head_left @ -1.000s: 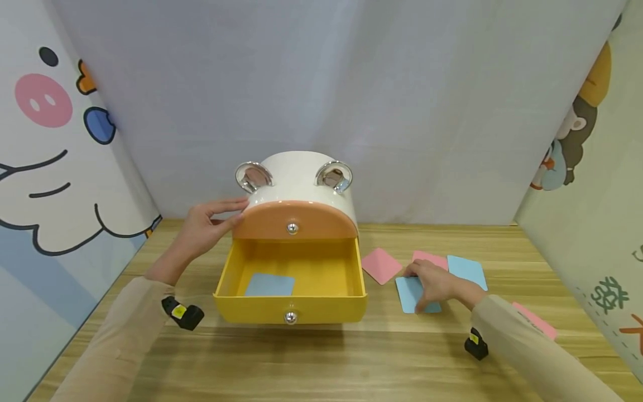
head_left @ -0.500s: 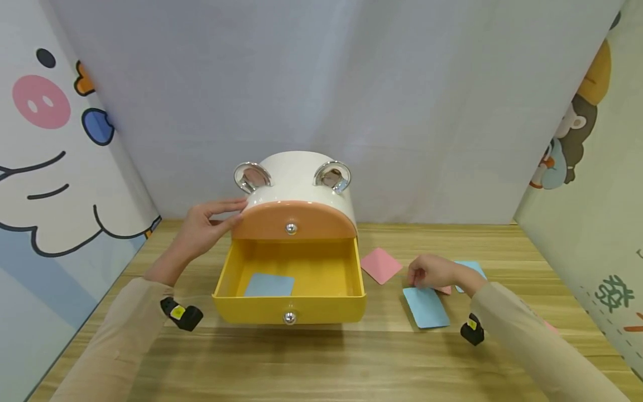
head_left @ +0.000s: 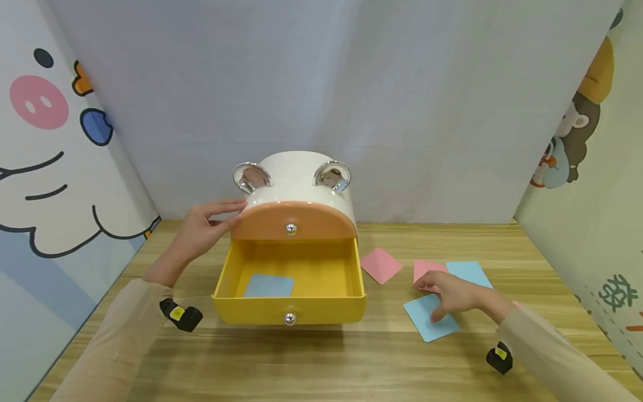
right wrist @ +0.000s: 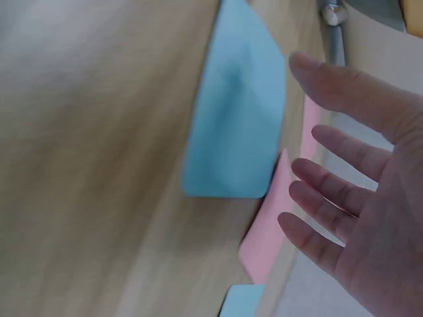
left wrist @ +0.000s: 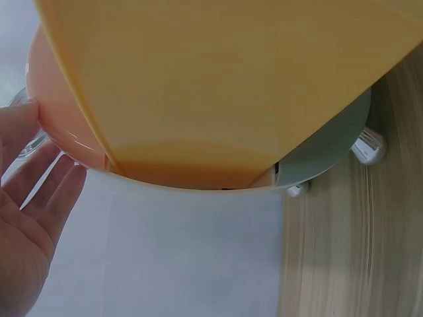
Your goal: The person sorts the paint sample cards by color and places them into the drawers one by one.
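Note:
A white box with an orange top drawer [head_left: 316, 220] and silver ear-like rings stands on the table. Its lower yellow drawer [head_left: 326, 310] is pulled out, with a blue card [head_left: 268, 285] lying inside. My left hand [head_left: 198, 231] touches the box's left side, thumb and fingers extended. Over a blue card [head_left: 421, 319] on the table hovers my right hand [head_left: 454, 293]. In the right wrist view, that hand's fingers are spread and loosely bent, apart from the blue card [right wrist: 238, 125]; a pink card [right wrist: 268, 228] lies beyond it.
A creased pink card [head_left: 382, 266] lies beside the drawer's right wall. Behind the right hand are another pink card [head_left: 427, 269] and a blue card [head_left: 471, 272]. Patterned walls [head_left: 35, 167] flank the table, and a pale curtain [head_left: 427, 111] hangs behind.
My right hand shifted the blue card toward the front and slightly right, turning it, then came off it. The left hand and the drawer stay put.

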{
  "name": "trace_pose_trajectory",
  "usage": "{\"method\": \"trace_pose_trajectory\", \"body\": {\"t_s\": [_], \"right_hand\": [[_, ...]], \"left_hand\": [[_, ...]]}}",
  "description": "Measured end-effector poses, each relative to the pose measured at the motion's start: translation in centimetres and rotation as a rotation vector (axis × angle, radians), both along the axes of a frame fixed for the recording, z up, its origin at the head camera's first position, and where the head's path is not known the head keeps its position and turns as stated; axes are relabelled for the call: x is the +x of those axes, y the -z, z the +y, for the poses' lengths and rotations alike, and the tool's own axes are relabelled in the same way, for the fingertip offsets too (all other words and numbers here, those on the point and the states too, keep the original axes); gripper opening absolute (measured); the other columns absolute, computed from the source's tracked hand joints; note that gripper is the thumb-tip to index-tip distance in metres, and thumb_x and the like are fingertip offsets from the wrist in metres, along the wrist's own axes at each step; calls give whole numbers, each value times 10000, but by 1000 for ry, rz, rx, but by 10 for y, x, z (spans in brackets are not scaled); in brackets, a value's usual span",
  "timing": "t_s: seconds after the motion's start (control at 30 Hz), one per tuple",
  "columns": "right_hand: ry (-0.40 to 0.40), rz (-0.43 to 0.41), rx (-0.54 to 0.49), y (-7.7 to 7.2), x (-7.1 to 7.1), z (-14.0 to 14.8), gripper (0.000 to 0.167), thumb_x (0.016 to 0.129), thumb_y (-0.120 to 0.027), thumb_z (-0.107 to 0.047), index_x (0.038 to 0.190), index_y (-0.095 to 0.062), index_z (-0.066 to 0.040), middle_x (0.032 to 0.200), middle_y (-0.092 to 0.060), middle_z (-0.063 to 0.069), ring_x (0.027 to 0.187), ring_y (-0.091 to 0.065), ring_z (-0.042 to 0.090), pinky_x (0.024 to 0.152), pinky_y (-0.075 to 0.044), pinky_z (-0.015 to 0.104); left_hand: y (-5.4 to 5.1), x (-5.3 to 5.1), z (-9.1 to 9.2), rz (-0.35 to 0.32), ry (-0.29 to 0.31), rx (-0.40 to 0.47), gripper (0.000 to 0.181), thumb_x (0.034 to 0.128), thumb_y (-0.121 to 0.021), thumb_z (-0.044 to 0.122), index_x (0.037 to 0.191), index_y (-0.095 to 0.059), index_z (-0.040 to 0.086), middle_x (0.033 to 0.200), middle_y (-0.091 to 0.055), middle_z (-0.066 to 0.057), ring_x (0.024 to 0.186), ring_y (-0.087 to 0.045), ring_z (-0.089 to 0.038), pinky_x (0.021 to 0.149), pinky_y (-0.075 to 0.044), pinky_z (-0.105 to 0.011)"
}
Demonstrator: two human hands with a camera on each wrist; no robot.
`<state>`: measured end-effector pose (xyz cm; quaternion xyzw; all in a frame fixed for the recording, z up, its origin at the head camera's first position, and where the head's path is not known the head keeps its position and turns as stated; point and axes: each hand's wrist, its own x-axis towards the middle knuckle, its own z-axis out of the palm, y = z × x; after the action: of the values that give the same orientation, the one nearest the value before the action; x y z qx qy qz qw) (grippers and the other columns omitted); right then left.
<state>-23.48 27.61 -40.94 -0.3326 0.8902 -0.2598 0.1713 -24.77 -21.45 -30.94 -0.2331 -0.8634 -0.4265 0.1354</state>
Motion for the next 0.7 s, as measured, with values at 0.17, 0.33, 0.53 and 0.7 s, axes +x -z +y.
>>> {"method": "trace_pose_trajectory", "body": {"t_s": [0.17,0.33,0.53,0.7], "right_hand": [[-6,175,109,6,16,8,782,548,-860,-275,1177,-517,37,1085,-494,101,940,-470,236,778,-456,342],[-3,243,159,13,21,12,790,517,-859,-292,1165,-524,10,1061,-469,66,931,-423,194,738,-438,305],[27,225,160,14,19,12,700,509,-870,-314,1062,-542,-39,1009,-462,33,911,-407,187,714,-432,295],[48,128,71,13,19,11,626,562,-849,-198,1054,-496,-39,1021,-479,33,886,-433,175,716,-434,279]], "left_hand": [[0,0,0,5,-3,-9,324,893,-583,151,1181,-595,1,1253,-546,-142,1127,-515,-297,751,-528,-278],[-1,1,-1,-6,-4,2,322,893,-582,146,1179,-595,-1,1257,-541,-148,1132,-512,-302,753,-526,-261],[-1,1,-1,-9,-4,-5,326,893,-583,150,1184,-593,3,1260,-541,-139,1132,-514,-302,755,-525,-284],[-1,1,-1,-9,-11,-17,335,893,-584,166,1188,-591,6,1263,-541,-131,1136,-512,-300,763,-523,-318]]}}
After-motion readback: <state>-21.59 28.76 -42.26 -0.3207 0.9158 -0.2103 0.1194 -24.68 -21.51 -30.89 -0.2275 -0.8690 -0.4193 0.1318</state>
